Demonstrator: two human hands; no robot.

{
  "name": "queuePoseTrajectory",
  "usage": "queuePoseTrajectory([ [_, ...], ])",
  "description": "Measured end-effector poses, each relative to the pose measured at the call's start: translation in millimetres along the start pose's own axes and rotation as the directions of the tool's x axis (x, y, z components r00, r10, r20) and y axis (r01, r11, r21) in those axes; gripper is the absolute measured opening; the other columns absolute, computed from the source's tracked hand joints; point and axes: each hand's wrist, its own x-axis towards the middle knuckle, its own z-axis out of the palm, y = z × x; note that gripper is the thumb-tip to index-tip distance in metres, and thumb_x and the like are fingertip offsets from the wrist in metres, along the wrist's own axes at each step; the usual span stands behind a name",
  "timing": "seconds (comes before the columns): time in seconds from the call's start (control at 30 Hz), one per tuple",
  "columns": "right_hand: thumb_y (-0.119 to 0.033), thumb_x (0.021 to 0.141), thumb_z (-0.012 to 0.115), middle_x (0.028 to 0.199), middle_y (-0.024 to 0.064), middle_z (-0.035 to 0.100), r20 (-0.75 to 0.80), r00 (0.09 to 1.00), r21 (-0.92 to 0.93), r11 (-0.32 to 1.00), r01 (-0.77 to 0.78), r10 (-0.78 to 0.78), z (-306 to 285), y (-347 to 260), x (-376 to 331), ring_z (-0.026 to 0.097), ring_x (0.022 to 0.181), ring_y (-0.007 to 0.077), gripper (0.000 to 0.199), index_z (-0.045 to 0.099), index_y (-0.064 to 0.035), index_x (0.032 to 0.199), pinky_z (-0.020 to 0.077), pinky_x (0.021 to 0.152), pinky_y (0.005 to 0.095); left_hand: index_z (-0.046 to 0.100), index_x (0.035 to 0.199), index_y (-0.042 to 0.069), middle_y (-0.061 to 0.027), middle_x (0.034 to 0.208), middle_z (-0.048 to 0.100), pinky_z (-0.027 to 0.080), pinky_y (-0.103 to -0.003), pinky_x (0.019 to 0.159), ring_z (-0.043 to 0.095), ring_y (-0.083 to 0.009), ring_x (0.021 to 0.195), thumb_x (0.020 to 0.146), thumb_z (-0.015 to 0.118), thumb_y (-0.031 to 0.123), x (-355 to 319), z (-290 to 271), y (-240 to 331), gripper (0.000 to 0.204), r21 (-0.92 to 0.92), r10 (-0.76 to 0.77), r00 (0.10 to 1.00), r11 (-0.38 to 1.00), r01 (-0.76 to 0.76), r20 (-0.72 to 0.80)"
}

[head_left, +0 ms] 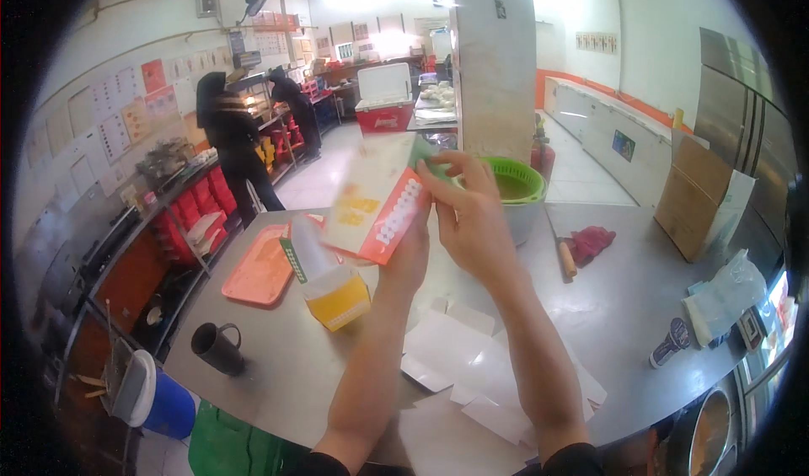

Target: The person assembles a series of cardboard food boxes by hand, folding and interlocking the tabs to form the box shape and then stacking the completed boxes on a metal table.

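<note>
Both forearms rise from the lower edge and meet above the worktop (278, 354), lifted clear of it. The right hand (472, 215) is turned palm toward the left, fingers curled, thumb and fingertips pinching the upper right edge of a flat carton blank (375, 206). The left hand (409, 253) sits just below and behind the right hand, mostly hidden by the blank, gripping its lower corner from underneath. The blank is held tilted, its top leaning away from the person; it is white with yellow patches and a red-orange band of white dots along its lower right edge, and it is blurred. Down and to the left of the left hand, a folded yellow and white box (331, 286) stands on the worktop, with an orange tray (257, 270) beyond it. Below the wrists lie loose white flat blanks (472, 366). A dark mug (217, 347) stands far to the lower left.
</note>
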Motion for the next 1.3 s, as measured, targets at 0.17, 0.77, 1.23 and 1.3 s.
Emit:
queuePoseTrajectory([
  [0.17,0.003,0.085,0.065,0.133,0.0166,0.058,0.125,0.992,0.003,1.0,-0.014,0.013,-6,16,-6,0.058,0.116,0.0332,0.044,0.072,-0.0098,0.127,0.0478,0.1,0.0409,0.06,0.134,0.002,-0.01,0.134,0.064,0.05,-0.034,0.107,0.062,-0.0179,0.124,0.102,0.064,0.005,2,6,8,0.032,-0.092,0.008,0.994,0.996,-0.018,-0.107],
  [0.77,-0.01,0.099,0.054,0.107,0.0338,0.064,0.249,0.912,0.077,0.932,-0.354,0.325,-33,11,2,0.063,0.099,0.0522,0.033,0.045,0.0008,0.129,0.05,0.083,0.0502,0.063,0.119,0.001,-0.0098,0.117,0.067,0.05,-0.033,0.093,0.062,-0.0148,0.108,0.114,0.033,0.037,14,6,51,0.048,0.315,0.237,0.968,0.927,-0.202,-0.078],
  [1.23,-0.025,0.113,0.045,0.097,0.0079,0.067,0.158,0.922,0.324,0.864,-0.386,0.353,-22,-5,4,0.06,0.084,0.0155,0.033,0.066,0.0013,0.114,0.0483,0.085,0.0309,0.063,0.076,0.002,0.0056,0.062,0.05,0.033,-0.027,0.053,0.041,-0.0033,0.061,0.111,0.051,0.032,7,4,67,0.047,0.537,0.222,0.974,0.827,-0.168,-0.036],
  [1.3,-0.021,0.112,0.047,0.099,0.0043,0.068,0.318,0.883,0.428,0.778,-0.46,0.347,-31,-28,6,0.059,0.088,0.0108,0.03,0.066,0.0022,0.116,0.0475,0.086,0.0278,0.064,0.075,0.003,0.008,0.062,0.051,0.034,-0.027,0.053,0.042,-0.0045,0.059,0.109,0.057,0.034,12,-12,67,0.047,0.697,0.337,0.936,0.696,-0.175,-0.101],
])
